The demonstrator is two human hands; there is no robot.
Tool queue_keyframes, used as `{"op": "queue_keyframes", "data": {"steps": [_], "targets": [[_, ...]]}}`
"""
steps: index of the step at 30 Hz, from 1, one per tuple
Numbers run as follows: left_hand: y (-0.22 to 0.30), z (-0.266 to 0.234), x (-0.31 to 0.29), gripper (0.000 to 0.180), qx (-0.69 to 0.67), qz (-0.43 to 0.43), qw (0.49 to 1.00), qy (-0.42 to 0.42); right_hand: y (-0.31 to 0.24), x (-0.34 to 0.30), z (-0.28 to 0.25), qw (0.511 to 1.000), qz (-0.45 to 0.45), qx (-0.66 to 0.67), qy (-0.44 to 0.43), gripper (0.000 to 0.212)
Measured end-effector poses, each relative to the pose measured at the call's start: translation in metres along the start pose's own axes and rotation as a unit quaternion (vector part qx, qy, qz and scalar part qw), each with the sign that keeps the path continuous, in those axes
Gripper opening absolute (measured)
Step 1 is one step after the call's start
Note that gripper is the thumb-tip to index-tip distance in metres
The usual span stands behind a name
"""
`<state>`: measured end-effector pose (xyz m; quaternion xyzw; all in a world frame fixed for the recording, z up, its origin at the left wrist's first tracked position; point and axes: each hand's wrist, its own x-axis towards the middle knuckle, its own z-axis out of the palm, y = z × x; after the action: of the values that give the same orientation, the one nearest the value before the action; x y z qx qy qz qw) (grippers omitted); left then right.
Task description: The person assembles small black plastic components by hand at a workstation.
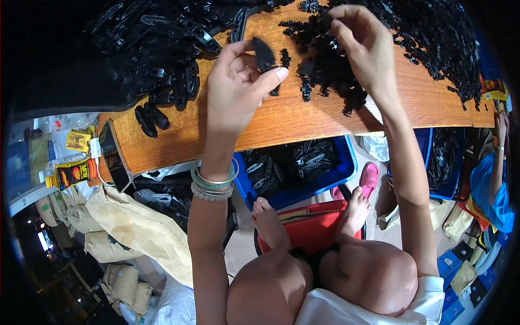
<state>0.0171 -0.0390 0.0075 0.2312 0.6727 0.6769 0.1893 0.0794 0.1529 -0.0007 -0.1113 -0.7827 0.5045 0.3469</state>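
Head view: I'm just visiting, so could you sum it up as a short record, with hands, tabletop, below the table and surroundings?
Left grip: holds a black curved piece between thumb and fingers
Right grip: at the small black parts; whether it pinches one is unclear
Tabletop: wooden table, larger black parts heaped at left
Below: blue bin holding black parts; pink shoe nearby
Surroundings: another person's blue sleeve, far right

i can see the left forearm [210, 238] reaching straight ahead, the left hand [234, 95] half curled, its thumb [271, 80] pointing inward. the right forearm [407, 168] slants in; the right hand [371, 53], a little farther out, bends inward, thumb and forefinger [346, 11] pinched close.
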Motion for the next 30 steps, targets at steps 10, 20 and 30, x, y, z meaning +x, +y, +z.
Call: {"op": "queue_keyframes", "data": {"steps": [10, 20, 30], "targets": [[0.008, 0.014, -0.021, 0.026, -0.052, -0.014, 0.996, -0.07, -0.04, -0.047, 0.001, 0.973, 0.053, 0.207, -0.088, 0.011], [0.018, 0.018, -0.025, 0.021, -0.114, -0.032, 0.99, -0.073, -0.035, -0.046, -0.003, 0.978, -0.194, -0.062, -0.052, 0.007], [0.026, 0.011, -0.034, 0.021, -0.018, 0.009, 0.996, -0.086, -0.051, -0.059, -0.008, 0.99, -0.01, 0.015, -0.138, 0.021]]}}
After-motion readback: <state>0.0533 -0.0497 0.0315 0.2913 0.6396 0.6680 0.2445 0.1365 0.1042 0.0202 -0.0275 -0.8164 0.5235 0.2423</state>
